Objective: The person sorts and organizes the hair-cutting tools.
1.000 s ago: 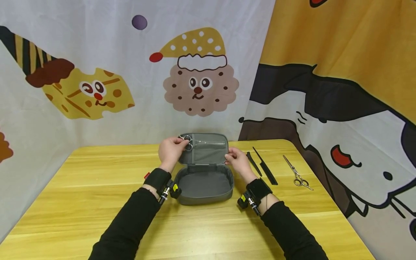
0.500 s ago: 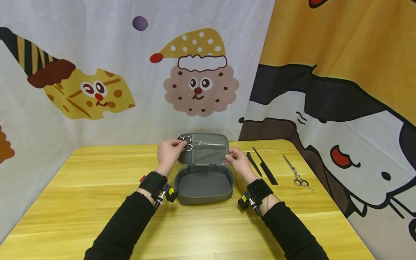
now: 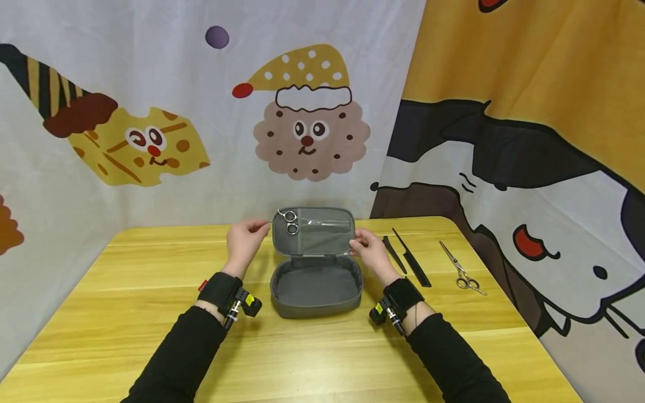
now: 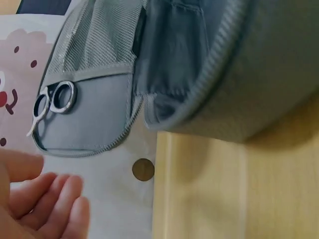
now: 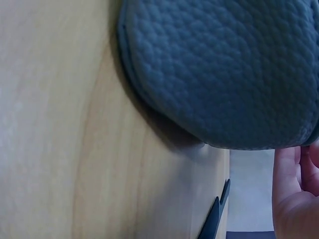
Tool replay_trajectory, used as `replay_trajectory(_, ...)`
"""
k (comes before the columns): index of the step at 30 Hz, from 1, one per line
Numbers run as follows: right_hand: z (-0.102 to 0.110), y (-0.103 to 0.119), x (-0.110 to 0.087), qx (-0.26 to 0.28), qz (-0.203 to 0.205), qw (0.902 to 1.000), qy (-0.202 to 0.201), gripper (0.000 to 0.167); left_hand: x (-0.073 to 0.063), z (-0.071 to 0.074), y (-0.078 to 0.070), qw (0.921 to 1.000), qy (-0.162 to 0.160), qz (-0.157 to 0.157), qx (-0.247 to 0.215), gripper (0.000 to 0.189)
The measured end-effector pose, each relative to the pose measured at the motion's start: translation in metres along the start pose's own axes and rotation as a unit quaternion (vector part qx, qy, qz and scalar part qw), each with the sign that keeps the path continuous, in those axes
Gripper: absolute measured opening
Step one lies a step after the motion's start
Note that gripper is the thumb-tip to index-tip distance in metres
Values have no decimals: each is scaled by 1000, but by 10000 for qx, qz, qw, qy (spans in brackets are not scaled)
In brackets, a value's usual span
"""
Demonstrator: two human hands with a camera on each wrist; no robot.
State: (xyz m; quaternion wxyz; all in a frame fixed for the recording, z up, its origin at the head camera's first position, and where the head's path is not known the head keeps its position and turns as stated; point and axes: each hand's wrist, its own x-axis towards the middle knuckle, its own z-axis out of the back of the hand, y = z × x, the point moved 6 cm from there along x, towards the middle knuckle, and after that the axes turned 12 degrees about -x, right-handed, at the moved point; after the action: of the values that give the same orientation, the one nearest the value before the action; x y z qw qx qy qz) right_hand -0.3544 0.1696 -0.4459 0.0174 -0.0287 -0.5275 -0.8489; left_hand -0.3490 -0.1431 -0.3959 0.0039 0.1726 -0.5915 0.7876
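A grey zippered case [image 3: 316, 311] stands on the table with its lid [image 3: 287, 246] raised. Silver scissors [image 3: 289, 221] sit across the lid, their blades inside its mesh pocket [image 3: 325, 238] and finger rings sticking out on the left. My left hand [image 3: 243, 244] is just left of the lid's edge, holding nothing; in the left wrist view its fingers are loosely bent below the rings. With thumb and fingers, my right hand [image 3: 372, 252] pinches the lid's right edge. The case's pebbled side [image 5: 224, 74] hides part of that grip in the right wrist view.
Right of the case lie a short black comb or clip [image 3: 395, 254] and a black tail comb [image 3: 417, 271]. A second pair of scissors [image 3: 458, 268] lies farther right on the wooden table [image 3: 151, 291]. A printed curtain [image 3: 201, 207] hangs behind.
My left hand has let go of the scissors' finger rings and drawn left, off the lid. The scissors stay in the pocket. My right hand keeps its place on the lid.
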Motion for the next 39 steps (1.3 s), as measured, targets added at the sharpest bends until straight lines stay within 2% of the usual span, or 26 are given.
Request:
replay_trajectory(4,0,1,0,4,26,10000,18,27,-4,-5,9,9973,595,390,192,28)
replay_trajectory(8,0,1,0,27,-2,10000,26,25,-9,-11,17,9909,1085,799,40,27)
replay_trajectory(10,-1,1,0,65,-16,10000,16,25,-11,-14,20,9881,1191,964,-95,26)
replay_trajectory(15,-1,2,-1,89,8,10000,6,24,-12,-17,23,9863,1166,1123,-327,22)
replay_trajectory(21,-1,3,-2,32,-48,10000,-36,25,-11,-18,25,9874,1126,1055,-362,18)
replay_trajectory(28,0,6,-3,-203,-102,9997,-113,29,-11,-18,25,9890,1037,993,-360,15)
replay_trajectory(39,1,10,-5,-749,56,9968,-287,21,-13,-19,21,9900,960,966,-363,14)
